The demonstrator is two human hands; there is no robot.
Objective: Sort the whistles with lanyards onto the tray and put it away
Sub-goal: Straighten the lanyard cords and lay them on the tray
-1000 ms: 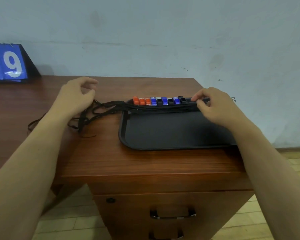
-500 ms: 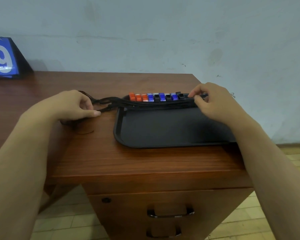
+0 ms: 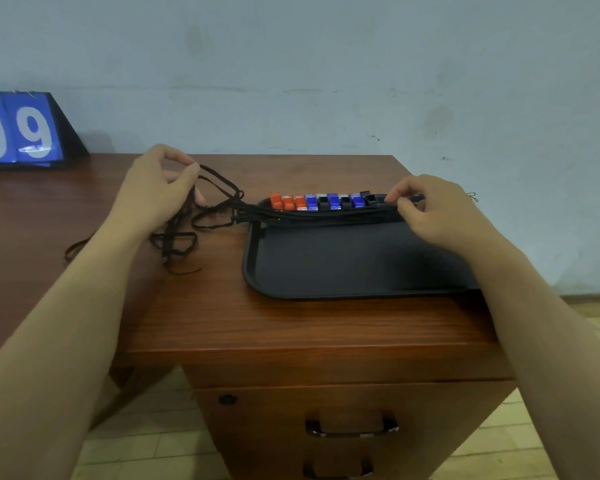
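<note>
Inspection of the head view. A black tray [image 3: 343, 261] lies flat on the wooden worktop [image 3: 274, 323], toward its right end, with the near right corner hidden behind the right forearm. A row of whistles [image 3: 323, 201] stands along the tray's far rim: three orange at the left, then blue and black ones alternating toward the right. Their black lanyards [image 3: 312, 216] run in a bundle along the far side of the tray, cross its left rim and spill in loose loops onto the worktop.

Left hand [image 3: 156, 192]: raised above the worktop left of the tray, fingers curled, grip closed on several lanyard strands pinched between thumb and fingertips. The strands hang from it in loops down to the wood. Half a second ago this hand lay low on the worktop, close to the tray's left rim; it now sits higher and farther back, and the loops are drawn up with it.

Right hand [image 3: 437, 209]: at the far right part of the tray, thumb and forefinger pinching at the right end of the whistle row, where the bundle meets it. Whether the grip closes on a whistle or on cord cannot be told. Its position matches the earlier frames.

A blue scoreboard [image 3: 18, 131] showing two nines stands at the far left. A drawer handle [image 3: 352, 427] shows below the worktop edge.
</note>
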